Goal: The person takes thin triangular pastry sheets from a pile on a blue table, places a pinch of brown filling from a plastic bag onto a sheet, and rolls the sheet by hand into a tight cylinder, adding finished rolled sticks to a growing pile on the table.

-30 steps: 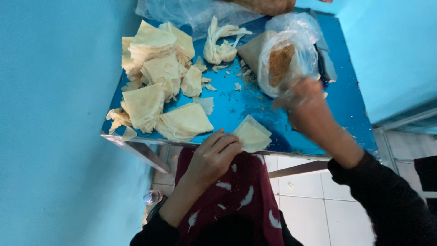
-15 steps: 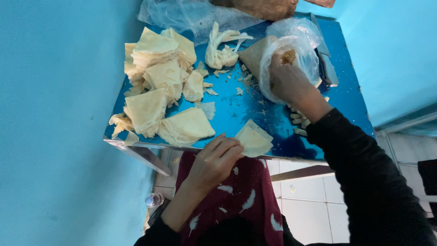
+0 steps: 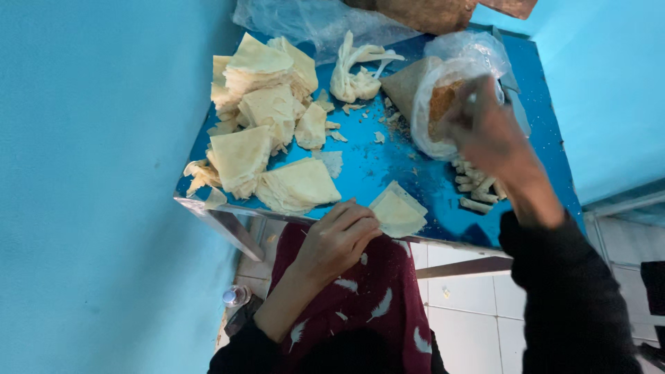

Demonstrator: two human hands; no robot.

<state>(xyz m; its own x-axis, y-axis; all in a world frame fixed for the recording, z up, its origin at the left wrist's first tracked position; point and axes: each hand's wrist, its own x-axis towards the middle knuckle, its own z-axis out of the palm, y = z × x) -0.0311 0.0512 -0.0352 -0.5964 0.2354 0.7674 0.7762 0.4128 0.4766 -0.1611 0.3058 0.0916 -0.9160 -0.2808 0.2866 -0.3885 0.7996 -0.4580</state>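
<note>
One thin, pale pastry sheet (image 3: pixel 397 210) lies flat at the near edge of the blue table (image 3: pixel 388 166). The left hand (image 3: pixel 337 239) rests its fingers on the sheet's corner and pins it down, with no closed grip. It has no filling on it yet. A bit farther, a small row of finished rolls (image 3: pixel 476 185) lies by the right wrist. The right hand (image 3: pixel 485 131) reaches into a clear bag of brown crumbly filling (image 3: pixel 438 104); it is blurred, so I cannot tell its grip. Farther left, many folded sheets (image 3: pixel 260 125) wait in piles, so I think lots of rolling is left.
</note>
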